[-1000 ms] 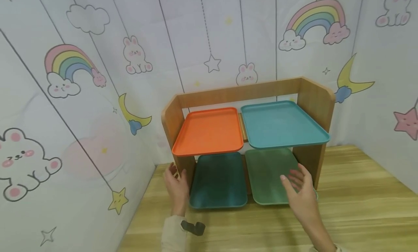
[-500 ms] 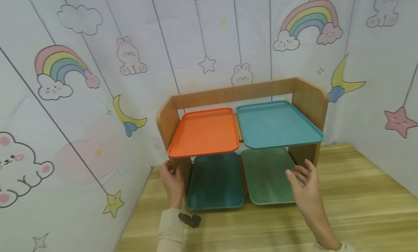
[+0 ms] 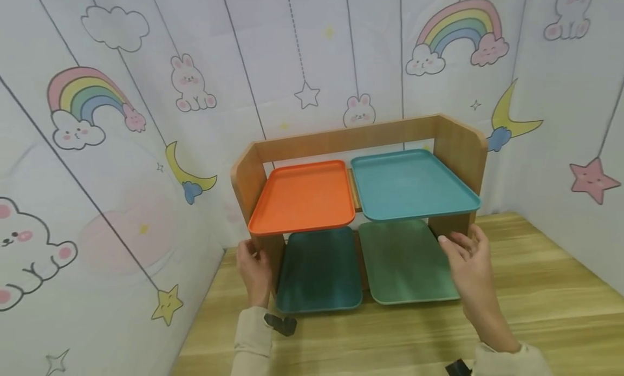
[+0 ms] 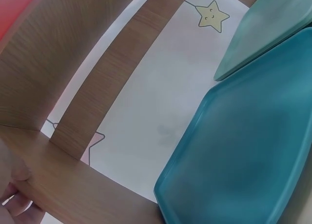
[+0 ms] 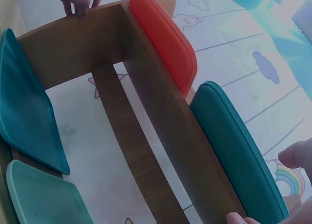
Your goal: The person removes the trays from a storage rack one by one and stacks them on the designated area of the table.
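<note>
A two-tier wooden rack [image 3: 446, 129] stands on the table in the head view. On its upper tier lie an orange tray [image 3: 304, 196] at left and a blue tray [image 3: 414, 183] at right. Below them are a dark teal tray [image 3: 319, 270] and a green tray [image 3: 407, 262]. My left hand [image 3: 254, 270] grips the front edge of the left side panel, with fingers outside it, as the right wrist view shows. At the right panel, my right hand [image 3: 470, 265] is held with thumb and fingers apart and bent; contact with the wood cannot be made out.
The wood-grain table [image 3: 531, 273] extends in front and to both sides of the rack. Behind it hangs a white printed backdrop [image 3: 322, 56], which also closes off the left and right. Both upper trays jut past the rack's front.
My right hand has moved right, from in front of the green tray to the right panel. My left hand has closed onto the left panel. The head view has shifted slightly.
</note>
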Demonstrator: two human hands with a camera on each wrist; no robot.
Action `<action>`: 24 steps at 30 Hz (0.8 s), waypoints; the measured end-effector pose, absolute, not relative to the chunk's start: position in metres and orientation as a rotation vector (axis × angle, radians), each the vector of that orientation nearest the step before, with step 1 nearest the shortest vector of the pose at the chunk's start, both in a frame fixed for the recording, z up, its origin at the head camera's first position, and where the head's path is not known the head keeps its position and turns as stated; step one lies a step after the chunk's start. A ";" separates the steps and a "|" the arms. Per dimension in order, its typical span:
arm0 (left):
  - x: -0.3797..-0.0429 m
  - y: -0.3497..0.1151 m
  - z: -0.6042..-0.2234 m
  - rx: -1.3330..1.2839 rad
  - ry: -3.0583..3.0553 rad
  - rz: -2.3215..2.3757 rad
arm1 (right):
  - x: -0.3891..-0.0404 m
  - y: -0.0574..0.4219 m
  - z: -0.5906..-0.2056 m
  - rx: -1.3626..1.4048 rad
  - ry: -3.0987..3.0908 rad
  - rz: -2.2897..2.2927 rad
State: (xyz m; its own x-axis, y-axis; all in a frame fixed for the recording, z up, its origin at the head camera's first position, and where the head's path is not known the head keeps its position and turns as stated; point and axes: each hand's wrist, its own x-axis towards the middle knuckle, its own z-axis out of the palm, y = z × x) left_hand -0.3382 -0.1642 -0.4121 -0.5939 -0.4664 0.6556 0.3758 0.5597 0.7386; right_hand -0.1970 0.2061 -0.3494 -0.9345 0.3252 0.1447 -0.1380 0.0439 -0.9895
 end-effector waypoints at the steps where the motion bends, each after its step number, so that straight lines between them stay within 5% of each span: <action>1: -0.339 -0.165 -0.411 0.080 -1.890 -1.163 | -0.197 0.208 -0.348 -0.189 -1.979 1.974; 24: -0.338 -0.169 -0.405 0.111 -2.009 -1.186 | -0.227 0.230 -0.323 0.071 -1.378 2.404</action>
